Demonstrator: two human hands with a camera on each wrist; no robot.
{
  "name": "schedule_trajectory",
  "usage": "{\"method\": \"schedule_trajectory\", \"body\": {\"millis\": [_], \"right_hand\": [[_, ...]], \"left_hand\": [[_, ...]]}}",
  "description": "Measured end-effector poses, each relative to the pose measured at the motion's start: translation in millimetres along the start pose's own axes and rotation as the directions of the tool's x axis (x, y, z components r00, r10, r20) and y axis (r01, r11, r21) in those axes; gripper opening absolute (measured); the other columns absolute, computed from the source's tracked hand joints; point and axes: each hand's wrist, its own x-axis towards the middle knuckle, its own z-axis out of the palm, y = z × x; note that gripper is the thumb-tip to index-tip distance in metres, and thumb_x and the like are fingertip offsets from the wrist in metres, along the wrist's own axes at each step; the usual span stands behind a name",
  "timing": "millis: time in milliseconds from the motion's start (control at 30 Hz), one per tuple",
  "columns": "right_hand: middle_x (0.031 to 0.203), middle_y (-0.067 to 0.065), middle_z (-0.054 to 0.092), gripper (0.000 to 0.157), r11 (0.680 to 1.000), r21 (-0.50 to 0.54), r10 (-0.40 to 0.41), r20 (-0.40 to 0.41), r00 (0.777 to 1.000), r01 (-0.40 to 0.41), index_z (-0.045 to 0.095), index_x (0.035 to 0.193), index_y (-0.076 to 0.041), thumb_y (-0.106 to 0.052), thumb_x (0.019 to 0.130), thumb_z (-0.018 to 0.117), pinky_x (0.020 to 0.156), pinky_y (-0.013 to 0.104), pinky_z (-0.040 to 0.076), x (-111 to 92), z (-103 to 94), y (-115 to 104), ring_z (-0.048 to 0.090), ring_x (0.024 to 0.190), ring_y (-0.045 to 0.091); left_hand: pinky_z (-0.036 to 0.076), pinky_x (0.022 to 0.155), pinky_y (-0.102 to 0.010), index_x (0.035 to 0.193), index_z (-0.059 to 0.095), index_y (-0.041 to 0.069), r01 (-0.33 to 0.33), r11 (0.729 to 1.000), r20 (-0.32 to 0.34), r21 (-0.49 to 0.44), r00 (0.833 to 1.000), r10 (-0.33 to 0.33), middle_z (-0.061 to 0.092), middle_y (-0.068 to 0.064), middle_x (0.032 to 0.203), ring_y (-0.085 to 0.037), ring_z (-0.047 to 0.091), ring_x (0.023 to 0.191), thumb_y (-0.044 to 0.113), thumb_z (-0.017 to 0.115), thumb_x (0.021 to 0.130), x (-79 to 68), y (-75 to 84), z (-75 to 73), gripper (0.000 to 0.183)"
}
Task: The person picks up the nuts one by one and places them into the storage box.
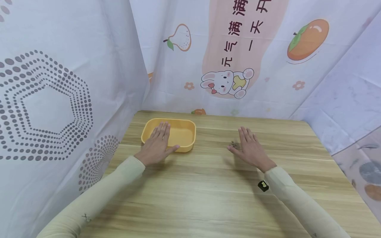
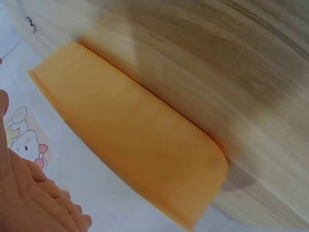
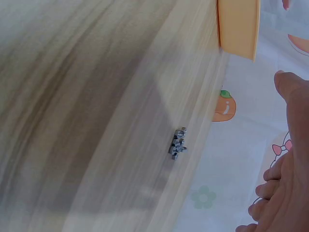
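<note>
Head view gives us the key relation: a small cluster of silvery metal pieces [image 1: 234, 144] lies on the light wood-grain table [image 1: 196, 198], between the thumb and forefinger of the right hand [image 1: 251, 148] as we see it from above. Right wrist view shows us that hand raised clear of the pieces, so they are apart from it. We read the cluster as slightly longer than wide, though its long axis is hard to settle.

The right hand is clearly the nearer; the left hand [image 1: 156, 145] is over the left part of a yellow-orange, rounded-rectangular tray [image 1: 182, 134], whose long axis runs side to side, left of the pieces. Both hands have straight fingers and hold nothing.

We cannot count the pieces or tell whether they are linked. The left hand hides part of the tray's floor and front rim, and left wrist view shows us mainly its outer wall. Both wrist views cut off part of the palm. Beside the right sleeve [image 1: 285, 186] is a small black block [image 1: 263, 186]; we cannot tell whether it touches the table.
</note>
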Motion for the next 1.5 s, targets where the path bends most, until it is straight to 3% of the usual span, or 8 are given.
{"method": "schedule_trajectory", "body": {"millis": [267,400,533,633,733,1000,1167,1500], "right_hand": [[0.155,0.022,0.013,0.094,1.000,0.020,-0.007,-0.014,1.000,0.007,0.010,0.150,0.001,-0.065,0.092,0.042,0.111,0.057,0.018,-1.2,5.2,2.9,0.012,0.141,0.042],[0.149,0.026,0.028,0.078,0.997,0.078,0.025,-0.051,0.998,-0.021,0.025,0.147,0.003,-0.050,0.096,0.050,0.106,0.059,0.027,-1.9,7.7,6.8,0.027,0.134,0.046],[0.133,0.025,0.048,0.060,0.985,0.162,0.070,-0.083,0.994,-0.056,0.043,0.135,0.003,-0.041,0.096,0.055,0.096,0.057,0.040,-2.2,9.4,11.1,0.044,0.121,0.042],[0.116,0.021,0.057,0.052,0.975,0.205,0.097,-0.075,0.992,-0.080,0.051,0.124,0.001,-0.041,0.095,0.058,0.083,0.052,0.048,-1.3,10.4,14.0,0.053,0.105,0.036],[0.100,0.016,0.062,0.046,0.966,0.231,0.128,-0.042,0.991,-0.115,0.054,0.115,0.000,-0.041,0.093,0.060,0.071,0.045,0.052,-1.5,12.4,18.4,0.059,0.090,0.030],[0.084,0.009,0.065,0.041,0.956,0.251,0.149,0.024,0.988,-0.151,0.054,0.110,-0.001,-0.037,0.093,0.062,0.066,0.042,0.052,-3.2,19.7,32.1,0.063,0.076,0.025],[0.086,0.010,0.066,0.037,0.950,0.259,0.169,0.057,0.984,-0.178,0.054,0.109,-0.003,-0.034,0.092,0.064,0.069,0.044,0.053,-2.4,23.0,36.7,0.065,0.080,0.027],[0.096,0.018,0.067,0.030,0.944,0.283,0.157,0.072,0.985,-0.171,0.055,0.107,-0.003,-0.027,0.092,0.065,0.073,0.046,0.053,0.6,28.8,40.2,0.065,0.086,0.032]], "left_hand": [[0.005,0.115,-0.048,0.149,0.005,-0.004,0.002,0.999,-0.022,-0.034,1.000,-0.003,0.008,-0.022,0.156,-0.036,0.003,0.144,0.064,0.029,0.096,0.2,-8.6,3.4,0.089],[0.023,0.111,-0.051,0.141,0.034,-0.007,0.000,0.997,-0.117,-0.076,0.993,-0.009,0.037,-0.025,0.144,-0.039,0.030,0.136,0.051,0.037,0.100,1.2,-22.0,1.2,0.071],[0.048,0.079,-0.045,0.112,0.060,-0.002,0.035,0.990,-0.272,-0.139,0.960,-0.073,0.061,-0.017,0.105,-0.032,0.058,0.092,0.033,0.052,0.098,-1.1,-43.8,0.0,0.039],[0.046,0.057,-0.036,0.096,0.062,0.003,0.092,0.980,-0.348,-0.177,0.925,-0.150,0.058,-0.010,0.085,-0.023,0.052,0.068,0.027,0.055,0.096,-6.5,-62.8,1.8,0.024],[0.042,0.050,-0.033,0.088,0.059,0.007,0.173,0.963,-0.365,-0.209,0.899,-0.241,0.056,-0.008,0.080,-0.021,0.048,0.061,0.026,0.054,0.095,-13.6,-77.8,3.6,0.022],[0.044,0.064,-0.043,0.085,0.054,0.009,0.394,0.866,-0.226,-0.308,0.854,-0.469,0.055,-0.007,0.083,-0.027,0.054,0.074,0.030,0.049,0.094,-33.4,-101.5,8.7,0.024],[0.044,0.067,-0.044,0.092,0.054,0.007,0.467,0.818,-0.136,-0.337,0.835,-0.533,0.060,-0.011,0.086,-0.030,0.056,0.075,0.042,0.046,0.096,-40.9,-108.9,12.1,0.037],[0.041,0.048,-0.033,0.071,0.049,0.011,0.423,0.811,0.001,-0.404,0.887,-0.462,0.049,-0.005,0.061,-0.021,0.046,0.053,0.035,0.043,0.100,-50.7,-116.8,25.6,0.039]]}}
